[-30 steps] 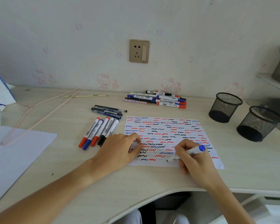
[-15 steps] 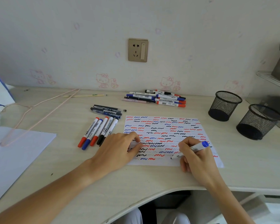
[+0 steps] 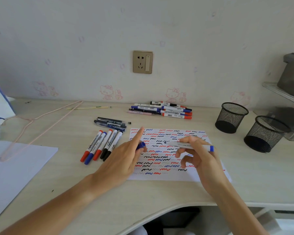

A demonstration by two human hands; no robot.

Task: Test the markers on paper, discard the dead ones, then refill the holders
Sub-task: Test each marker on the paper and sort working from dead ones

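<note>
Over scribble-filled paper (image 3: 168,175), R hand (image 3: 200,156) pinches uncapped blue marker (image 3: 190,146), L hand (image 3: 126,158) grips cap (image 3: 141,145); testing ongoing, mesh holders (image 3: 231,117) unfilled.

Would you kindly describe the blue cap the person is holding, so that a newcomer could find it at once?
Start at the white test paper covered in squiggles at the middle of the desk. Over its left part is the left hand, index finger pointing up. The blue cap is the short stub pinched in that hand; unlike the capped markers lying to its left, it has no white barrel attached.
</note>
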